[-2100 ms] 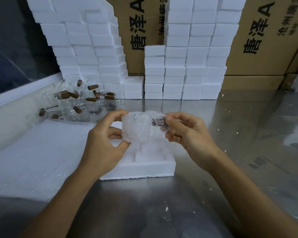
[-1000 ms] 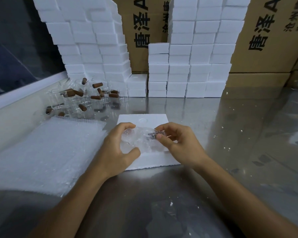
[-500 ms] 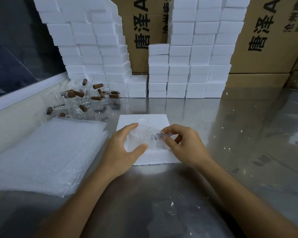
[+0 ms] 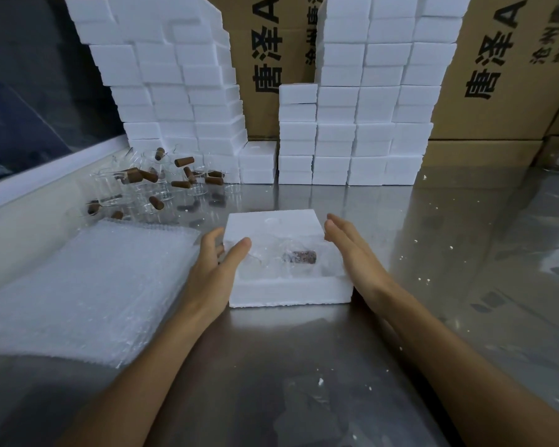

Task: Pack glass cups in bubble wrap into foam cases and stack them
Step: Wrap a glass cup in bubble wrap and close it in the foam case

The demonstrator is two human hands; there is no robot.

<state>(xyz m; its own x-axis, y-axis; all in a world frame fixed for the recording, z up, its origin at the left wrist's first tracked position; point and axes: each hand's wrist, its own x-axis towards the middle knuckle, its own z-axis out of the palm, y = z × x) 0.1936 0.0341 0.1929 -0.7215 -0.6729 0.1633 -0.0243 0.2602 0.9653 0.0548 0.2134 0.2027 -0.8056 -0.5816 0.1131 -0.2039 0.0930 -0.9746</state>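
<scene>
- Wrapped glass cup (image 4: 289, 258) lies in the hollow of the open foam case (image 4: 288, 290), centre of the frame; brown cork end shows through the bubble wrap.
- Left hand (image 4: 215, 269) at the case's left edge, fingers (image 4: 211, 245) straight, thumb resting on the rim; holds nothing.
- Right hand (image 4: 352, 253) flat along the case's right side, fingers together and straight; whether it touches the foam I cannot tell.
- Judged handling: case light, stiff but crumbly, and apt to slide on the steel counter (image 4: 304, 366). Take it by both side walls, low, with gentle pressure. Glass inside is fragile; keep the case level.
- Upper left: loose glass cups (image 4: 149, 185) beside the bubble wrap sheets (image 4: 94, 285); stacked foam cases (image 4: 352, 124) behind.
</scene>
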